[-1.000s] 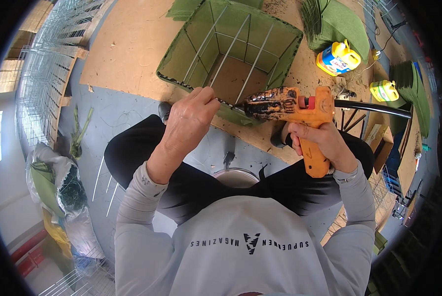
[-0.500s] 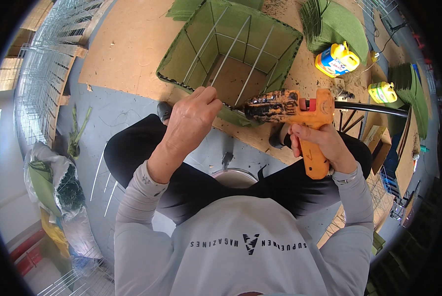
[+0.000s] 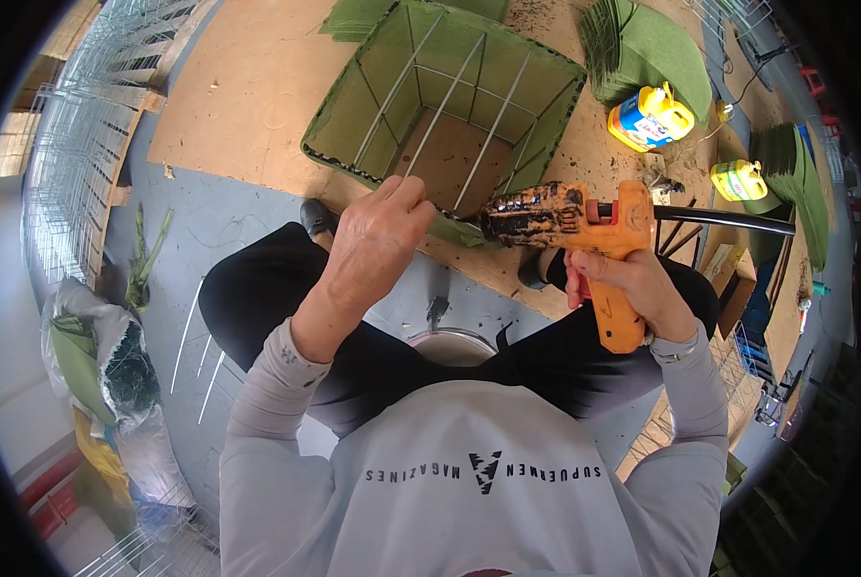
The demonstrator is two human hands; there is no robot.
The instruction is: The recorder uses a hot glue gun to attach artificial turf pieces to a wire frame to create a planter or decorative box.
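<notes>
Firmly, the right hand [image 3: 632,284] grips an orange glue gun [image 3: 584,231]; the left hand [image 3: 377,240] pinches the green basket's rim [image 3: 353,168].

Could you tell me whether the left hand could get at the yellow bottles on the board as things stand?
Probably not easily: the left hand pinches the basket rim, and the glue gun lies between it and the bottles.

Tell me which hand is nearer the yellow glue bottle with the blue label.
Right. The right hand grips the orange glue gun just below and left of the bottle; the left hand is farther away, at the green wire-frame box's near rim.
</notes>
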